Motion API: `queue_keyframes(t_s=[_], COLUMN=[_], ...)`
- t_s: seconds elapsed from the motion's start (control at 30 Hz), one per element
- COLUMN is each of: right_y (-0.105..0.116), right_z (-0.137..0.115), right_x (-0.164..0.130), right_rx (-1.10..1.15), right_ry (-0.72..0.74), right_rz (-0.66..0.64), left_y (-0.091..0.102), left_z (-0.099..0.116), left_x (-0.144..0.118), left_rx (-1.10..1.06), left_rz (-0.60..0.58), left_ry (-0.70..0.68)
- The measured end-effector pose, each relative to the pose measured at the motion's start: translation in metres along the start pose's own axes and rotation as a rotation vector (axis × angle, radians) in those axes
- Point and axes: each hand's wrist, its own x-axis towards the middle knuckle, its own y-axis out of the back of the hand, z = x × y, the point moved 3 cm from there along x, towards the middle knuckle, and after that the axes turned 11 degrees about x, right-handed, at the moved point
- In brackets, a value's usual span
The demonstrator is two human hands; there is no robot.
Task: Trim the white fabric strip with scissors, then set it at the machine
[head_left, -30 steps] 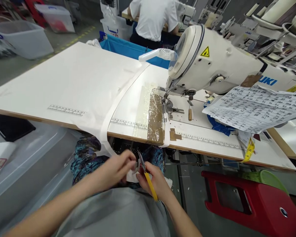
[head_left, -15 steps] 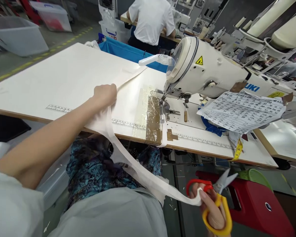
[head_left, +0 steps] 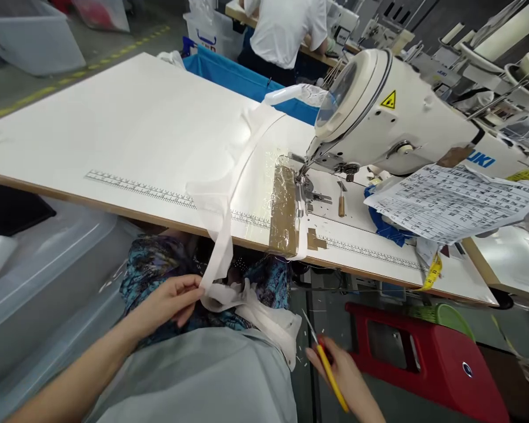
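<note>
Two bare hands are counted: one left hand (head_left: 170, 299) and one right hand (head_left: 341, 367). One pair of yellow-handled scissors (head_left: 324, 364) is shown. One white fabric strip (head_left: 229, 194) is seen. One white sewing machine (head_left: 392, 117) is counted on one white worktable (head_left: 114, 129). One printed sheet (head_left: 454, 202), one yellow measuring tape (head_left: 432, 273), one red stool (head_left: 423, 358) and one co-worker (head_left: 291, 29) are visible.

White worktable (head_left: 114, 135), grey floor (head_left: 92, 53), red stool (head_left: 423, 358), plastic bins (head_left: 35, 35)
</note>
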Motion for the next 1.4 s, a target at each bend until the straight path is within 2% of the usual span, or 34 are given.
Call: queue_keyframes(t_s=[0.07, 0.13, 0.23, 0.4, 0.57, 0.77, 0.87, 1.03, 1.27, 1.4], right_y=[-0.029, -0.048, -0.061, -0.073, -0.078, -0.073, -0.072, -0.074, -0.081, -0.086], right_z=[-0.043, -0.082, -0.119, -0.137, -0.143, -0.148, -0.148, -0.143, -0.143, -0.140], right_x=[0.022, 0.040, 0.063, 0.088, 0.095, 0.091, 0.090, 0.092, 0.094, 0.097], right_rx=[0.234, 0.316, 0.158, 0.004, -0.064, -0.294, -0.333, -0.272, -0.361, -0.307], right_ry=[0.035, 0.103, 0.268, 0.347, 0.376, 0.424, 0.425, 0.447, 0.468, 0.458], right_rz=[-0.337, -0.579, -0.688, -0.793, -0.765, -0.559, -0.504, -0.513, -0.479, -0.497], left_y=[-0.011, -0.019, -0.022, -0.022, -0.023, -0.023, -0.023, -0.022, -0.023, -0.026], left_z=[-0.002, -0.001, -0.002, -0.008, -0.008, -0.006, -0.004, -0.003, -0.004, -0.004], left_x=[-0.001, -0.003, -0.008, -0.012, -0.011, -0.009, -0.007, -0.008, -0.007, -0.007], left_rx=[-0.079, -0.130, -0.170, -0.203, -0.230, -0.230, -0.233, -0.205, -0.178, -0.150], left_rz=[-0.006, -0.001, 0.030, 0.048, 0.061, 0.054, 0.058, 0.052, 0.053, 0.037], left_ry=[0.008, 0.025, 0.062, 0.075, 0.095, 0.104, 0.096, 0.086, 0.096, 0.101])
